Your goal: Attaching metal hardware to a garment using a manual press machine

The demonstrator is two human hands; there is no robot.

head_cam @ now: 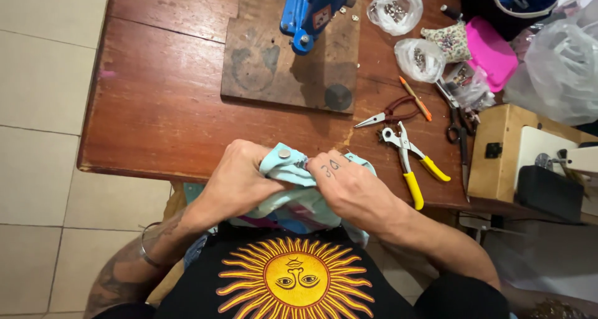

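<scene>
From the head camera, both hands pinch a light blue cloth [293, 188] at the near table [156, 107] edge: left hand [240, 176] clamped beside the metal snap [284, 153], right hand [349, 185] gripping opposite (pliers [408, 163] lie nearby). Hold the fabric taut, fingers clear of the snap.

Bare wood runs open along my table's [156, 107] left edge. Ahead, the blue press [311, 8] on its board [261, 64] blocks the far middle (solid thing); pliers [411, 163], bags [420, 59] crowd the right edge.
</scene>
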